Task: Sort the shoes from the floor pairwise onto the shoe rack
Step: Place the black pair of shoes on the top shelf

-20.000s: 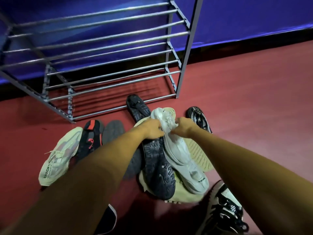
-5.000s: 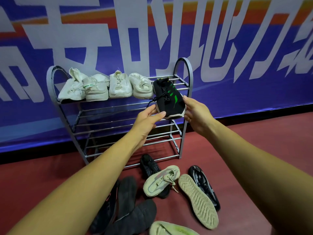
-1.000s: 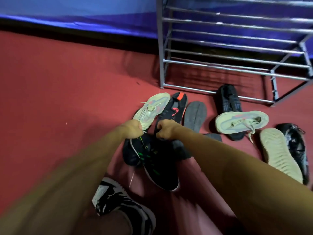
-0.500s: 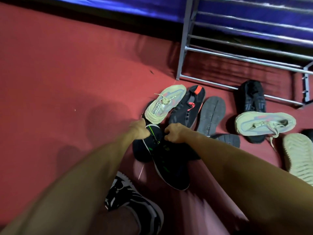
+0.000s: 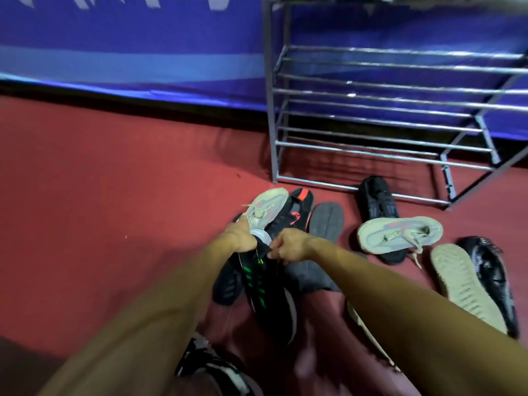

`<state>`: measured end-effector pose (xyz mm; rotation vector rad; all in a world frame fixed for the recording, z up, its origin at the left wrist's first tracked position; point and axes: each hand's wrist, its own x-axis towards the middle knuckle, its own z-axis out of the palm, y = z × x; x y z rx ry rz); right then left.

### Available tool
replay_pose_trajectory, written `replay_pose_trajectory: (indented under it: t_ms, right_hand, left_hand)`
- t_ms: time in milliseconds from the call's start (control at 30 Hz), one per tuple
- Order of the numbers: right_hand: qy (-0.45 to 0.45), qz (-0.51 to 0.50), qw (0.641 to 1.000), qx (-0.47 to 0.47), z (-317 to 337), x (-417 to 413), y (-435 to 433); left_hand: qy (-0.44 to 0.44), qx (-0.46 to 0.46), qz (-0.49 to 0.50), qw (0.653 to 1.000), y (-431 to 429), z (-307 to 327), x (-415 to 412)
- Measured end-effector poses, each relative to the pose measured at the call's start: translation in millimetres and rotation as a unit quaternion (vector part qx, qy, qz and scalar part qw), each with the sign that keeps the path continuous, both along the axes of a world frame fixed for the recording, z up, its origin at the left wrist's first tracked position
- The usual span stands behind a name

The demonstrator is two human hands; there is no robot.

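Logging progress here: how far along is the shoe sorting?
Done: little visible; the shoe rack shows bare lower shelves. In hand: left hand and right hand grip the black green-striped shoe. Left: beige shoes, the black-red shoe and other dark shoes lie on the floor.

left forearm point(image 5: 160, 315) bare | right forearm point(image 5: 400, 304) bare | foot — black-and-white trainer point(image 5: 213, 370)

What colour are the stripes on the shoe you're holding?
Green. The head view shows the shoe best.

Dim, even light. Bright glints on shoe rack point(image 5: 351, 94) bars beyond the right hand point(image 5: 288, 245). Forearms point(image 5: 400, 310) below it smeared; frame edges bend.
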<state>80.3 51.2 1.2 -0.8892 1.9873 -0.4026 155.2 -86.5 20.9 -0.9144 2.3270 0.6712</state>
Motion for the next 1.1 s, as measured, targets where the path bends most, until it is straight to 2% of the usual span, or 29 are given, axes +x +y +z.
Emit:
replay_pose_trajectory:
  t_ms: [233,433,567,700,800,933,1000,1100]
  right_hand:
    - [0.033,-0.050,0.997,-0.055,49,-18,65]
    - [-0.005,-0.214,0.961,-0.173,111,-41,119]
    - [-0.032,-0.304,0.914,-0.267,179,-54,154]
    - [0.042,-0.361,0.886,-0.289,239,-72,184]
    - [0.042,-0.397,0.858,-0.323,270,-84,205]
    - [0.027,-0.461,0.801,-0.381,297,-84,231]
    - [0.019,-0.488,0.775,-0.402,299,-86,234]
    - [0.013,-0.517,0.749,-0.414,299,-84,231]
  left_hand:
    - [0.097,-0.019,-0.089,0.991,44,75,-52]
    - [0.204,0.005,-0.064,0.977,74,137,-87]
    - [0.314,0.055,-0.034,0.947,89,177,-108]
    - [0.416,0.148,-0.009,0.897,112,204,-120]
    - [0.419,0.196,-0.005,0.887,133,212,-121]
    - [0.322,0.275,-0.041,0.905,157,221,-116]
    - [0.292,0.318,-0.071,0.899,166,224,-117]
    - [0.330,0.308,-0.058,0.891,175,228,-124]
